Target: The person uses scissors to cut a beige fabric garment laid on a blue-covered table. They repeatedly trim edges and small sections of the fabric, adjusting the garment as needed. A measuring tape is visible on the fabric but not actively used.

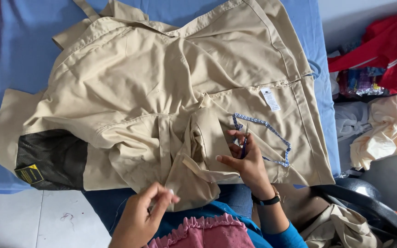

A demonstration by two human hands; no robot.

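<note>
Trimming at a beige garment (152,82), spread over a blue surface (19,55) and hanging down to the lap. Right hand (246,163) closed on small scissors (244,144), tips up near the patterned tape (272,131) and a folded flap. Left hand (143,213) lower, at the hem, fingertips pinched together; impossible to tell if on a thread or only on cloth. Probably next: a steady flap and a careful, short snip. Scissor blades mostly hidden by fingers; garment's top cut off by the frame.
</note>
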